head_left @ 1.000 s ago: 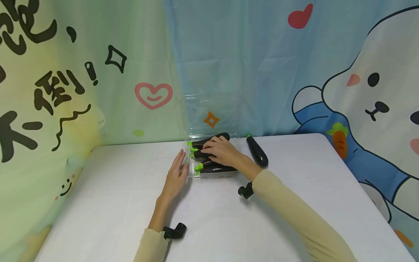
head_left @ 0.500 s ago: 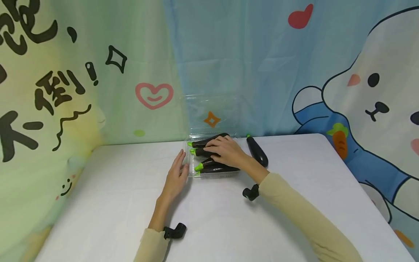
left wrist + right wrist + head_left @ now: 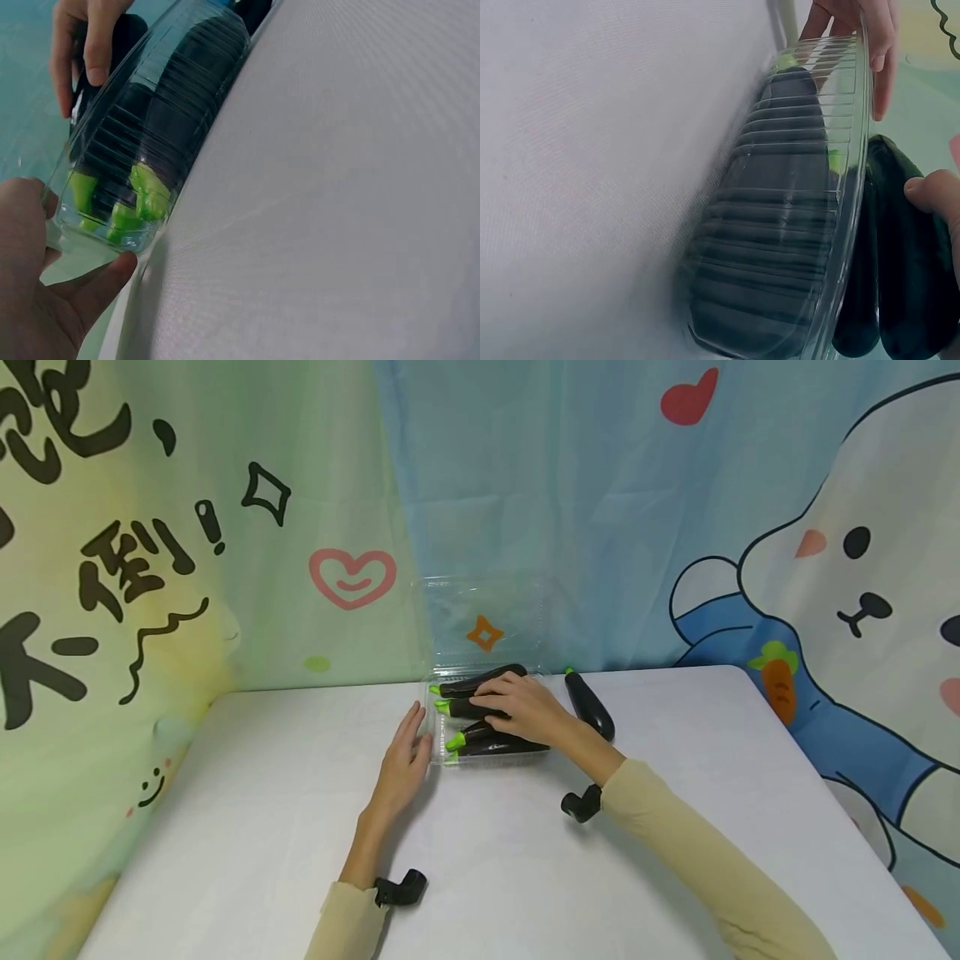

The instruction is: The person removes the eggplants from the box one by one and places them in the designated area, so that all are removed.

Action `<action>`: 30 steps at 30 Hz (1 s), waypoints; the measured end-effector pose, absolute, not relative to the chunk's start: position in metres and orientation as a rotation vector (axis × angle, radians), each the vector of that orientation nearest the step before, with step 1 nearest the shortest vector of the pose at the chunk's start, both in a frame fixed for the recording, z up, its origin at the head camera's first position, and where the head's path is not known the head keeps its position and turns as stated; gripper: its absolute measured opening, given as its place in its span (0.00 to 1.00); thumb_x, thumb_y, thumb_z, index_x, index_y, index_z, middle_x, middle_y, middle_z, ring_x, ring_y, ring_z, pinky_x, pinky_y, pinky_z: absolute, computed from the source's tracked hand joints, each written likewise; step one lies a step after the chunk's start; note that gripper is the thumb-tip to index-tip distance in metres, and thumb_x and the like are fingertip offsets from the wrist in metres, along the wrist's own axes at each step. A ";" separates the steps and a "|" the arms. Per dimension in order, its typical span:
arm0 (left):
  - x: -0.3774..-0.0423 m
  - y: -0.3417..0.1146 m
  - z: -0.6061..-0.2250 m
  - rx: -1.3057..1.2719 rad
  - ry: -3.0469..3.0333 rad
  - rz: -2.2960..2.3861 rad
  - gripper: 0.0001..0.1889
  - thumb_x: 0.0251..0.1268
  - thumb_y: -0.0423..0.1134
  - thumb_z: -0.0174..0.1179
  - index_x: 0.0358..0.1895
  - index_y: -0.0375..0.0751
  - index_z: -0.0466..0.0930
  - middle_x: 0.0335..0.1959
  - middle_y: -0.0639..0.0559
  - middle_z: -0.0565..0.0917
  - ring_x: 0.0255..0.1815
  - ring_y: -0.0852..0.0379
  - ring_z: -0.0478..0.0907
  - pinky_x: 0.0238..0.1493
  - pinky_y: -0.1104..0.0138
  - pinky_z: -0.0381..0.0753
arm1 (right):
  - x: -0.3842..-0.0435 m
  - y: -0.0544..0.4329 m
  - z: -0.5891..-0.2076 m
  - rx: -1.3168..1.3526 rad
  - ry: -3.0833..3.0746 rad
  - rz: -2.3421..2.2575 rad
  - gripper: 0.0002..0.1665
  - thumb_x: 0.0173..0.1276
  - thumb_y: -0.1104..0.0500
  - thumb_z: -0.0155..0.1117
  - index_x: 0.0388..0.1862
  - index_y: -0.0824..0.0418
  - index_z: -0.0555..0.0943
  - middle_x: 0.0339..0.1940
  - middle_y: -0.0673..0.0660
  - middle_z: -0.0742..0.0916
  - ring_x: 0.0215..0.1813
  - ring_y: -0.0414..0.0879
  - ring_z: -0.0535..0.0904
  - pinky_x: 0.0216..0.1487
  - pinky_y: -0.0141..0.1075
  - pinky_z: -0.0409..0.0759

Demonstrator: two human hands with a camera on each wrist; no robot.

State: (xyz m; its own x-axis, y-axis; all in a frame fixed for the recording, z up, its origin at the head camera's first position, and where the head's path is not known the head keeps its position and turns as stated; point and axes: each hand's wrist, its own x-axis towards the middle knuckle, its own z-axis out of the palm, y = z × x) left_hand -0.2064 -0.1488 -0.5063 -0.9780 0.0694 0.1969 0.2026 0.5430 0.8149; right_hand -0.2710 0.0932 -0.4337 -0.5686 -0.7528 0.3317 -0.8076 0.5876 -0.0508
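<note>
A clear plastic clamshell box (image 3: 495, 762) holds several dark eggplants side by side, their green stem ends to the left. My right hand (image 3: 527, 707) reaches over the box from the right and grips one eggplant (image 3: 467, 708) in its middle. In the right wrist view, the thumb (image 3: 934, 191) presses on a dark eggplant (image 3: 909, 255) above the box rim. My left hand (image 3: 402, 768) lies along the box's left end with its fingers nearly straight. The left wrist view has the left thumb (image 3: 112, 281) at the lower corner of the box.
The box's clear lid (image 3: 487, 606) stands raised at the back, against the printed curtain (image 3: 600, 527). One more eggplant (image 3: 591, 708) lies on the white table (image 3: 480, 877), just right of the box. Each wrist wears a black camera mount (image 3: 401, 888).
My right hand has slid slightly to the right with the eggplant under it, and that eggplant now lies closer to the back ones. The left hand has stayed in place.
</note>
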 end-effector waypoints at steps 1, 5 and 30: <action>-0.206 -0.148 -0.506 -0.232 -2.635 -1.421 0.27 0.77 0.43 0.44 0.75 0.44 0.57 0.79 0.54 0.56 0.64 0.46 0.76 0.67 0.52 0.73 | -0.271 0.094 -0.433 1.283 -2.546 0.294 0.22 0.65 0.55 0.67 0.59 0.52 0.81 0.58 0.52 0.84 0.57 0.51 0.77 0.52 0.44 0.81; -0.206 -0.148 -0.505 -0.233 -2.635 -1.422 0.27 0.77 0.43 0.44 0.75 0.43 0.57 0.79 0.54 0.55 0.64 0.46 0.76 0.66 0.52 0.74 | -0.269 0.098 -0.432 1.280 -2.555 0.395 0.22 0.65 0.56 0.66 0.59 0.55 0.82 0.57 0.54 0.84 0.58 0.52 0.77 0.53 0.44 0.81; -0.208 -0.149 -0.510 -0.232 -2.633 -1.405 0.27 0.77 0.44 0.44 0.75 0.41 0.57 0.79 0.51 0.56 0.66 0.46 0.75 0.70 0.51 0.69 | -0.260 0.120 -0.444 1.061 -2.513 0.811 0.27 0.62 0.56 0.70 0.59 0.64 0.80 0.61 0.62 0.79 0.59 0.56 0.77 0.55 0.48 0.79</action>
State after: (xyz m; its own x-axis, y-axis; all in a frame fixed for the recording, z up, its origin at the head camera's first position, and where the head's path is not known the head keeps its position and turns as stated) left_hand -0.2082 -0.1492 -0.5097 -0.9770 0.0664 0.2025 0.2052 0.5496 0.8098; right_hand -0.2602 0.1195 -0.4444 -0.6847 -0.5613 0.4649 -0.7271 0.5694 -0.3836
